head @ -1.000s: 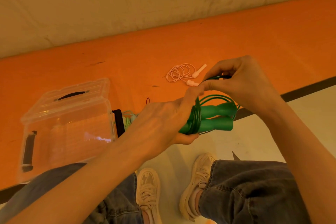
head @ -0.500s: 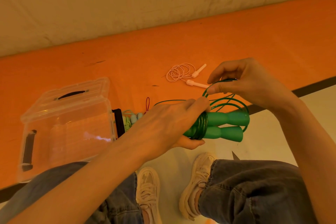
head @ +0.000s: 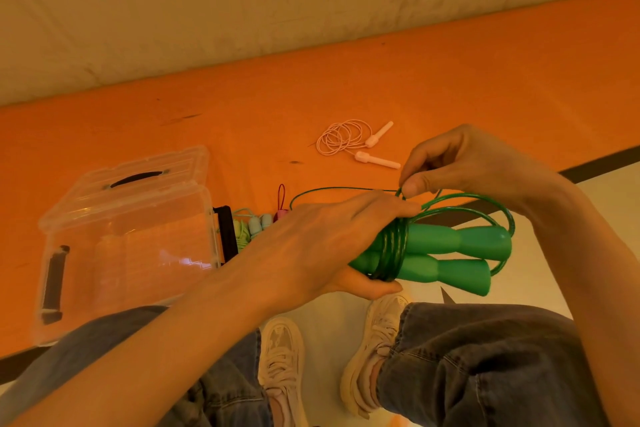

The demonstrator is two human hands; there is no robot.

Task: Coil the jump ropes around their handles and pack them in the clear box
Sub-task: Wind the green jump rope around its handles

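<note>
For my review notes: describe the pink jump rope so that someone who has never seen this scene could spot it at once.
Start at the orange mat below the pale wall. The pink jump rope lies on it alone, beyond the hands and right of the clear box. Unlike the green jump rope being held, it is thin, pale pink, loosely looped, with two slim handles lying free.

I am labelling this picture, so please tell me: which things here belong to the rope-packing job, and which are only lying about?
Belongs to the job:
green rope, gripped by left hand, cord pinched by right hand
pink rope
pale green rope
clear box

Only lying about:
orange mat
</note>
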